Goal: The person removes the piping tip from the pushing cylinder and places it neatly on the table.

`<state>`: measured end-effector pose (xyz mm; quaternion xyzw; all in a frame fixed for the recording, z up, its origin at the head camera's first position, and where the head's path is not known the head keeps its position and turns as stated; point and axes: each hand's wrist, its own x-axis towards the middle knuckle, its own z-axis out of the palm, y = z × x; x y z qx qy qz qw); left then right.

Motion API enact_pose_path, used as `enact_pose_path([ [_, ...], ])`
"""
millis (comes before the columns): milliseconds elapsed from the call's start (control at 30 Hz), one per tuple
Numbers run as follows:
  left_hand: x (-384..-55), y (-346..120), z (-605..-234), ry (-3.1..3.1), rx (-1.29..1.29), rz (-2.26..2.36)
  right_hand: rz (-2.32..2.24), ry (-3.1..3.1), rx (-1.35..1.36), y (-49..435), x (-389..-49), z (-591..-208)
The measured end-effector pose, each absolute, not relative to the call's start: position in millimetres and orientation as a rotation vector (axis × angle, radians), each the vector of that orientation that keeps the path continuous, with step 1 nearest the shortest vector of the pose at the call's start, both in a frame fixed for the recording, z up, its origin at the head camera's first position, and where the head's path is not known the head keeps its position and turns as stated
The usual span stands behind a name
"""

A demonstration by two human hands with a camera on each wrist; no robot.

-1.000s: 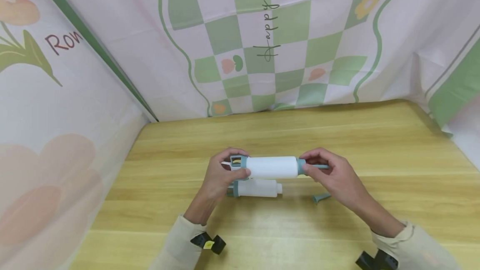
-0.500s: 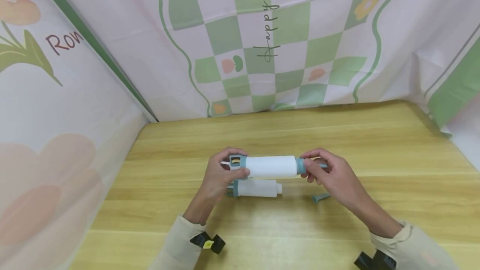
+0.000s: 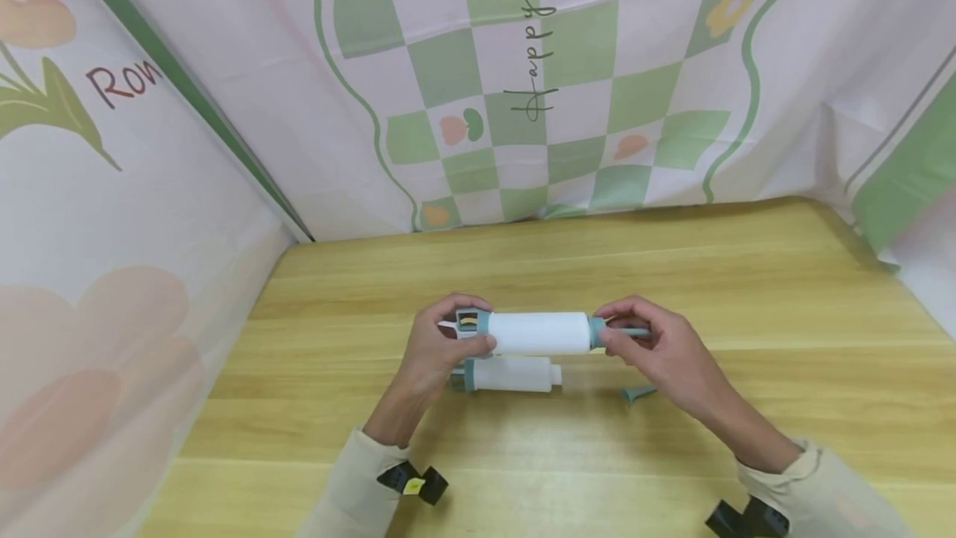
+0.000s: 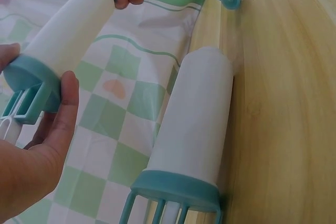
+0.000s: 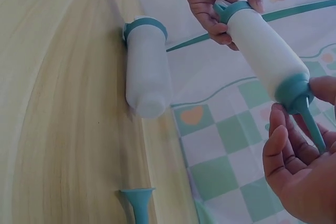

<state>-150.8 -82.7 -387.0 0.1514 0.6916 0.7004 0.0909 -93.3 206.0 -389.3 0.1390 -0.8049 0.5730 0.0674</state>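
Above the table, a white bottle [image 3: 539, 333] is held level between the two hands. My left hand [image 3: 429, 355] grips its slotted teal end collar [image 4: 35, 72], from which a white rod sticks out. At the opposite end my right hand [image 3: 668, 347] pinches a teal nozzle cap [image 5: 294, 91] by its ribbed rim, thumb on one side and fingertips on the other. The cap's thin spout points back toward the right palm. Lying on the table beneath is a second white bottle [image 3: 514, 375] with a similar teal collar; its narrow neck is bare.
A loose teal nozzle [image 3: 638, 393] with a flared end lies on the wooden table [image 3: 336, 297], below the right hand in the head view. Printed cloth [image 3: 515, 148] hangs along the table's back edge and left side. Each wrist carries a black camera mount [image 3: 418, 484].
My right thumb and fingers have shifted round the nozzle cap, the thumb moving up and then down again. The left hand and the bottle stay nearly still.
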Motion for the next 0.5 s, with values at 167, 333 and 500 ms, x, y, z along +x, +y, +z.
enact_pose_path([
  [167, -150.6, -83.3, -386.6, 2.077, 0.422, 2.074, 1.753, -2.375, 0.487, 205.5, -94.1, -390.9],
  [333, -150.7, -83.4, -387.2, 2.073, 0.426, 2.071, 1.673, -2.425, 0.46, 204.3, -93.7, -389.8],
  [500, -150.4, -83.9, -387.5, 2.065, 0.438, 2.084, 1.6, -2.487, 0.346, 203.1, -93.1, -387.5],
])
